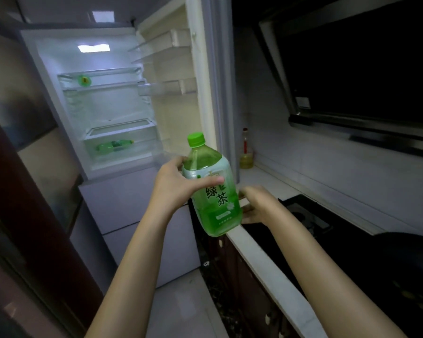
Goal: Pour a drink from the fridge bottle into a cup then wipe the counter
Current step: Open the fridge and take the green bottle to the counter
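A large green tea bottle [213, 191] with a green cap is held up in the middle of the head view, tilted slightly, cap on. My left hand [178, 184] grips its upper body, thumb across the label. My right hand [257, 206] cups the bottle's lower right side from behind; its fingers are partly hidden by the bottle. The bottle hangs over the near corner of the white counter [259, 259]. Behind it the fridge [112, 106] stands open and lit. No cup is in view.
A second green bottle [114, 145] lies in the fridge's lower drawer. The open fridge door [205, 76] stands beside the counter. An oil bottle [246, 152] stands in the counter's back corner. A black hob [310, 218] and dark pan [405, 254] lie right, under a range hood [364, 69].
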A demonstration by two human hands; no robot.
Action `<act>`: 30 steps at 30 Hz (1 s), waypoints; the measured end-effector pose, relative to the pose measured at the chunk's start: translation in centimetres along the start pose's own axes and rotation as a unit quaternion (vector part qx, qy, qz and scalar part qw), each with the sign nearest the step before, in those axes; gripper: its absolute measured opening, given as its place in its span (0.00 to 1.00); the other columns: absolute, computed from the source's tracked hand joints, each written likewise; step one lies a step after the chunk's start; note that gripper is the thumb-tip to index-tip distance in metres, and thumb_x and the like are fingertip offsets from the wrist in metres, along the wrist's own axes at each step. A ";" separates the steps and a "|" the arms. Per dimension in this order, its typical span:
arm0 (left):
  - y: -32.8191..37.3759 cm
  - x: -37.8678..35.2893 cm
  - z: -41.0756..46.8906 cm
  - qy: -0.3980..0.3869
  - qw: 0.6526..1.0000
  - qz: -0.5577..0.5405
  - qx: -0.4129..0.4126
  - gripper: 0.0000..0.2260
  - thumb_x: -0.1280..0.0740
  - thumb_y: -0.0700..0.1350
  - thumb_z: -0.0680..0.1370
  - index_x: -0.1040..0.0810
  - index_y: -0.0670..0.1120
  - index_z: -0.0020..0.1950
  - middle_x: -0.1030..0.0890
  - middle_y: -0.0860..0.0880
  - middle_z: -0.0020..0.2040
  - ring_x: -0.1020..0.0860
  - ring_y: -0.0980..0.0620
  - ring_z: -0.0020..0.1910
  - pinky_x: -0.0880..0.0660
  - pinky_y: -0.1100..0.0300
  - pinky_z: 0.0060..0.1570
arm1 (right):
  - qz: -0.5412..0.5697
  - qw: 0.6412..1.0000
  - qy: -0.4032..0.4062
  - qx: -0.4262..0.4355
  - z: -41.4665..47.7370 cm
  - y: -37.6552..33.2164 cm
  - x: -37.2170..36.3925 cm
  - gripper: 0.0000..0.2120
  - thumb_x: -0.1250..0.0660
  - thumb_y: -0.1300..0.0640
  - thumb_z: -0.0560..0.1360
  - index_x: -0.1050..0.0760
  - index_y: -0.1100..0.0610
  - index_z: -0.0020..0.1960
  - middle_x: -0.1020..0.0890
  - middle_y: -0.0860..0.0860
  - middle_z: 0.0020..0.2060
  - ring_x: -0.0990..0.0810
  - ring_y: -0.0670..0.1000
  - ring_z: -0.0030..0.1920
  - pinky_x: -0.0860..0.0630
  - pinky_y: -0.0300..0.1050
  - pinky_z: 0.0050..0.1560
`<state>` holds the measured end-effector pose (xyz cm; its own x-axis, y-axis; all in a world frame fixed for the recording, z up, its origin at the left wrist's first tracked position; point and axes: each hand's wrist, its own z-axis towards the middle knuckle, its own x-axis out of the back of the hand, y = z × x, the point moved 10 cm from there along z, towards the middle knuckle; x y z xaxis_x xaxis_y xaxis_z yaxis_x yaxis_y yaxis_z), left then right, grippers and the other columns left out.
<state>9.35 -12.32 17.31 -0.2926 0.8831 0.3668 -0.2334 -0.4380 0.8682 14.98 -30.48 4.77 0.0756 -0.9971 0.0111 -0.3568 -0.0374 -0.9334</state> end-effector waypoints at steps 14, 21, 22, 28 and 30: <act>5.3 -13.7 -2.1 -0.107 0.983 -0.126 -0.077 0.39 0.18 0.59 0.53 0.21 0.45 0.60 0.16 0.53 0.49 0.18 0.61 0.46 0.23 0.66 0.46 | 0.193 0.964 0.181 -0.038 -9.6 6.6 16.3 0.10 0.46 0.61 0.79 0.28 0.61 0.44 0.23 0.66 0.49 0.22 0.58 0.39 0.23 0.51 0.44; 9.4 -24.2 -8.9 -0.271 0.938 -0.192 -0.097 0.31 0.16 0.49 0.56 0.19 0.44 0.56 0.14 0.52 0.41 0.17 0.62 0.38 0.22 0.67 0.34 | 0.229 0.914 0.332 -0.032 -19.2 12.2 25.0 0.14 0.48 0.60 0.77 0.27 0.63 0.55 0.22 0.68 0.48 0.21 0.60 0.39 0.22 0.51 0.43; 10.0 -25.6 -10.1 -0.291 0.931 -0.196 -0.102 0.31 0.16 0.52 0.55 0.18 0.45 0.56 0.14 0.53 0.41 0.16 0.61 0.40 0.21 0.64 0.36 | 0.240 0.903 0.354 -0.033 -20.9 13.2 25.9 0.13 0.47 0.60 0.77 0.27 0.63 0.54 0.21 0.68 0.46 0.21 0.60 0.39 0.22 0.50 0.40; 13.9 -31.9 -18.4 -0.405 0.879 -0.214 -0.132 0.30 0.16 0.53 0.57 0.18 0.48 0.56 0.16 0.59 0.45 0.19 0.69 0.41 0.22 0.69 0.42 | 0.280 0.840 0.464 -0.031 -31.7 18.5 29.7 0.11 0.48 0.60 0.78 0.28 0.61 0.46 0.23 0.64 0.40 0.22 0.59 0.38 0.22 0.53 0.45; 15.1 -33.6 -21.4 -0.438 0.863 -0.212 -0.136 0.31 0.16 0.54 0.56 0.18 0.48 0.56 0.15 0.57 0.45 0.18 0.66 0.43 0.20 0.64 0.46 | 0.297 0.813 0.500 -0.027 -35.4 20.4 30.5 0.11 0.49 0.61 0.77 0.28 0.61 0.45 0.23 0.64 0.39 0.21 0.59 0.38 0.21 0.54 0.44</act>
<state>-4.18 -52.17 10.91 0.6587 0.7095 0.2503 -0.3910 0.0386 0.9196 -22.94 -64.05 -1.22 -0.9100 -0.3956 -0.1245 -0.0969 0.4947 -0.8637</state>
